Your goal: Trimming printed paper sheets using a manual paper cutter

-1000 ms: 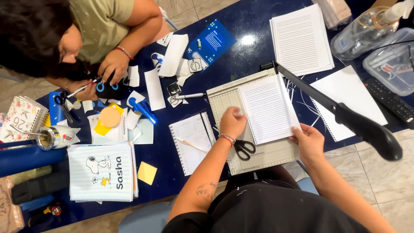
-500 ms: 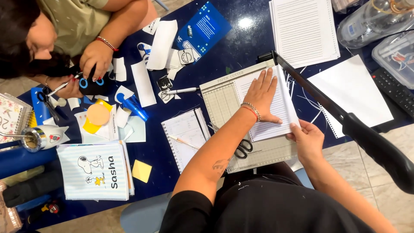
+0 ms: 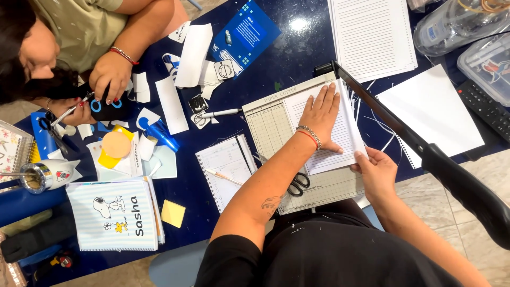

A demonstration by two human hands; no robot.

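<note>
Left hand (image 3: 320, 112) pressed flat, grip wide, on lined sheets (image 3: 340, 133); right hand (image 3: 378, 172) pinching their corner. Best squared against cutter blade arm (image 3: 404, 139), fingers clear.

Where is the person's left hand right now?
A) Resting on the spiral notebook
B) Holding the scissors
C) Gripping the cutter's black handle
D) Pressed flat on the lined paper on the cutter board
D: the left hand lies spread flat on the lined paper on the paper cutter, while the scissors lie untouched and the blade arm stands raised.
</note>
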